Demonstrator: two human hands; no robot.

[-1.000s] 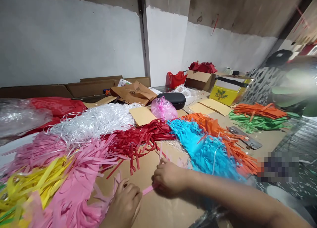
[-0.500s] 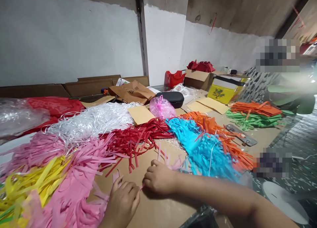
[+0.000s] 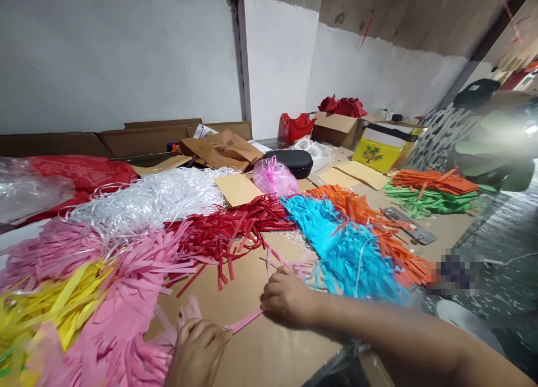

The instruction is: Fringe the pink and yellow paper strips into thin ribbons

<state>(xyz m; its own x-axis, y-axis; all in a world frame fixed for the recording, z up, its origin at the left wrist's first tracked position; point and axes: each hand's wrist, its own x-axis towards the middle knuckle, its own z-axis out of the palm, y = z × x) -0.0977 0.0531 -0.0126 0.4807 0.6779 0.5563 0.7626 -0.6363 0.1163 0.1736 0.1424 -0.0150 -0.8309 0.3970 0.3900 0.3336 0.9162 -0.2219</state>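
Pink strip [image 3: 245, 321]: stretched between the two hands just above the cardboard sheet [image 3: 252, 353], in front of the pink pile [image 3: 121, 319]; each end is hidden inside a hand.
Right hand [image 3: 288, 297]: closed on the strip's far end; knuckles are turned up and the fist rests on the sheet; the forearm crosses in from the lower right.
Left hand [image 3: 195, 350]: closed on the near end, fingers curled down at the bottom edge, touching the fringe of the pink pile.
Step in hand: the strip is judged to be drawn taut and flat; it is best held with even, light tension so the thin paper is not torn; the pull is best kept along the strip's length, so no twist is set in; loose strips from the pile should be kept out of the pinch.
Red strips [image 3: 227, 235]: spread just beyond the hands; white shreds [image 3: 147, 199] lie behind them.
Blue strips [image 3: 340, 247]: beside the right hand, some pale ones touching it; orange strips [image 3: 378, 230] lie along their far side.
Farther off: a pink bag [image 3: 274, 178], a black case [image 3: 290, 161], a yellow box [image 3: 378, 151]; a person in a patterned sleeve [image 3: 445, 137] is seated at the far right.
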